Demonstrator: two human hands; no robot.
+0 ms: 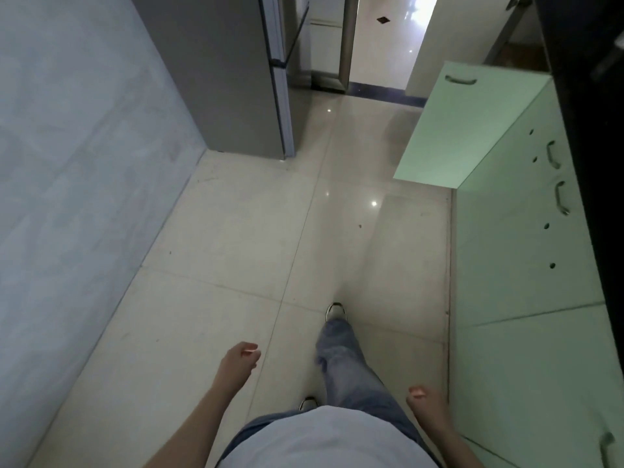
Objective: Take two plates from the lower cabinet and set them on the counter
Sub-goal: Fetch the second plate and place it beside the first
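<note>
Floor tiles (236, 231), pale and glossy, fill most of the view, with a grey wall (67, 163) along the left and a grey fridge (229, 72) standing at the far left. Light green lower cabinets (513, 265) run down the right under a dark counter (587, 130), and one cabinet door (469, 126) stands swung open over the floor. Plates cannot be seen from this angle. A leg in blue jeans (341, 363) steps forward. Left hand (241, 358) hangs loosely curled and empty; right hand (422, 400), near the cabinets, is likewise loosely curled, holding nothing
</note>
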